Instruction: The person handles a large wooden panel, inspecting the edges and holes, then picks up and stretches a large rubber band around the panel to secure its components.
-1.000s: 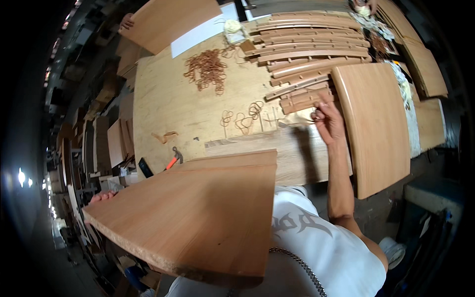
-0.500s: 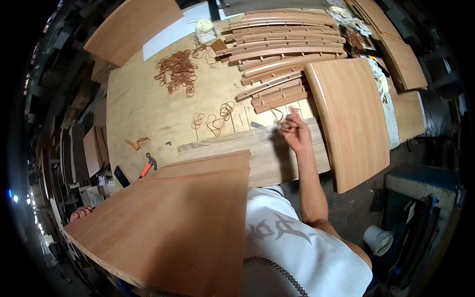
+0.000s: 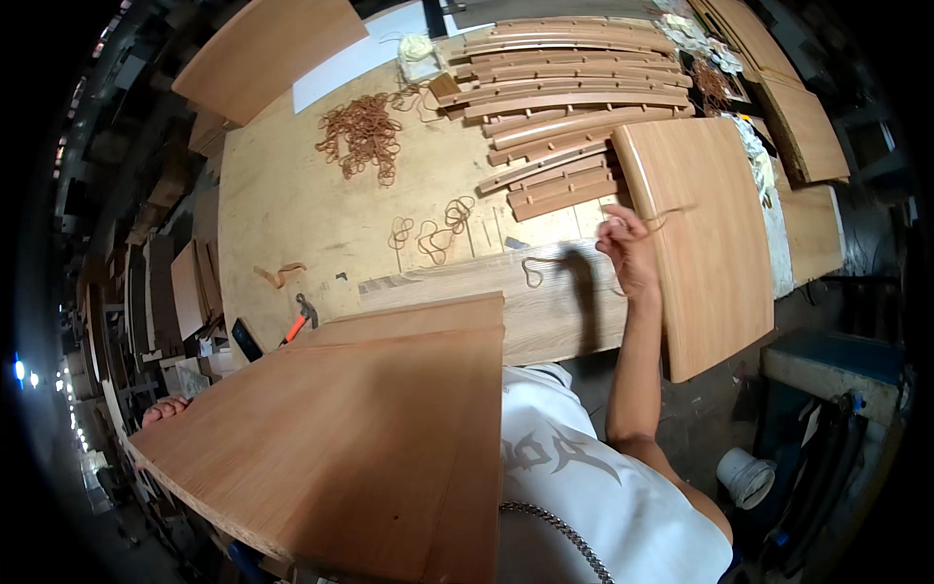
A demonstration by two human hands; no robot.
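My left hand (image 3: 163,410) is curled over the far left edge of a large brown wooden panel (image 3: 389,428), tilted in front of my body. Only its fingers show. My right hand (image 3: 628,251) is raised beside a second wooden panel (image 3: 705,253) with a rounded edge. Its fingers are bent, and a thin brown rubber band (image 3: 671,214), blurred, trails from them across that panel. A loose rubber band (image 3: 534,273) lies on the grey wood-grain board (image 3: 467,297) below. Several more rubber bands (image 3: 433,234) lie left of it.
A heap of rubber bands (image 3: 362,136) lies on the pale worktable (image 3: 263,195). Wooden strips with pegs (image 3: 574,102) are stacked at the back. A hammer (image 3: 302,316) with an orange handle lies near a dark phone-like slab (image 3: 247,340). A white bucket (image 3: 746,477) stands lower right.
My right hand has moved right, toward the rounded-edge panel, the band at its fingers swinging right. A rubber band now shows on the grey board. My left hand keeps its hold.
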